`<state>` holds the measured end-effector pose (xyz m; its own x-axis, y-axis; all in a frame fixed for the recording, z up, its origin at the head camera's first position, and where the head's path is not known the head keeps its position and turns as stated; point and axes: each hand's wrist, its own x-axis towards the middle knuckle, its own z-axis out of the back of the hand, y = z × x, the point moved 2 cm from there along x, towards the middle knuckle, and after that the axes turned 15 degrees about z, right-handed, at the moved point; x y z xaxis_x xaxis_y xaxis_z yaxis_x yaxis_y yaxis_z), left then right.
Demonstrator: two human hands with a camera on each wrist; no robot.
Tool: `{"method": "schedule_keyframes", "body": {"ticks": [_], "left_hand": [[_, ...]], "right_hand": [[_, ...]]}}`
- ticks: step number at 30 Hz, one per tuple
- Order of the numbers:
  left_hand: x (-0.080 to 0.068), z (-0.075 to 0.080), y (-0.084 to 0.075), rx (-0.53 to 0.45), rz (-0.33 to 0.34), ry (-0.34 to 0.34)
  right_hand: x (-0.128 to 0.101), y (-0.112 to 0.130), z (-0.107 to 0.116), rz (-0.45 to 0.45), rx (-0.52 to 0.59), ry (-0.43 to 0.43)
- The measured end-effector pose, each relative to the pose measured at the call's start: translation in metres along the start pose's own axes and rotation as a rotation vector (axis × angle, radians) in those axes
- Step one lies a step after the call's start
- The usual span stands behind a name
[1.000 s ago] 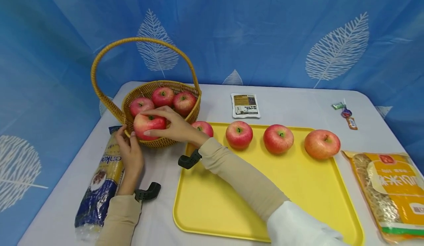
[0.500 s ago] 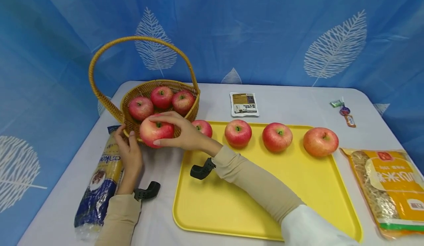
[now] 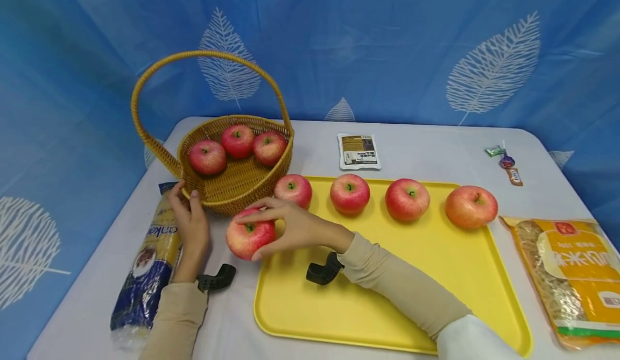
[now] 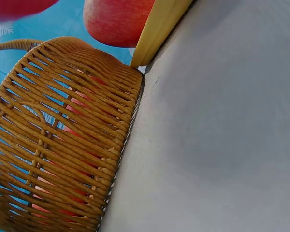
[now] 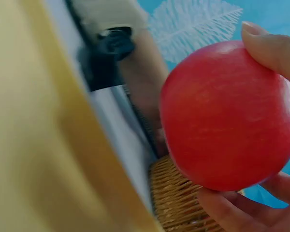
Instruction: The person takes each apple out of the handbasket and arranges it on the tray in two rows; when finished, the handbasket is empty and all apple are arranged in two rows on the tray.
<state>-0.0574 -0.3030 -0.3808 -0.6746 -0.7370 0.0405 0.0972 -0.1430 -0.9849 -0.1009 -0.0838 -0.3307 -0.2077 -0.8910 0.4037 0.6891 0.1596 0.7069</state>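
My right hand (image 3: 295,225) grips a red apple (image 3: 250,234) with thumb and fingers, above the tray's left edge. In the right wrist view this apple (image 5: 227,116) fills much of the picture, the thumb on one side and fingers on the other. My left hand (image 3: 191,231) holds the near left rim of a wicker basket (image 3: 232,204) with a tall arched handle. Inside the basket lie three apples (image 3: 207,157) toward its back. The left wrist view shows the woven side of the basket (image 4: 63,140) close up; the left hand is out of that picture.
A yellow tray (image 3: 387,274) lies right of the basket, with several apples (image 3: 350,194) in a row along its far edge. Left is a long blue-and-yellow packet (image 3: 145,263). A white pouch (image 3: 359,152), small sweets (image 3: 507,162) and an orange bag (image 3: 571,279) lie around the tray.
My right hand has carried the apple out of the basket, toward the right and nearer to me, over the tray's left edge. The left hand has stayed at the basket's rim.
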Motion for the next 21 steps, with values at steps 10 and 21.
{"method": "schedule_keyframes", "body": {"ticks": [10, 21], "left_hand": [[-0.002, -0.001, -0.003, 0.008, 0.026, -0.007], [-0.002, -0.001, -0.001, 0.026, 0.022, -0.009]], "right_hand": [[-0.035, -0.002, -0.009, -0.018, -0.040, 0.152], [-0.067, 0.000, -0.014, -0.026, 0.030, 0.105]]}}
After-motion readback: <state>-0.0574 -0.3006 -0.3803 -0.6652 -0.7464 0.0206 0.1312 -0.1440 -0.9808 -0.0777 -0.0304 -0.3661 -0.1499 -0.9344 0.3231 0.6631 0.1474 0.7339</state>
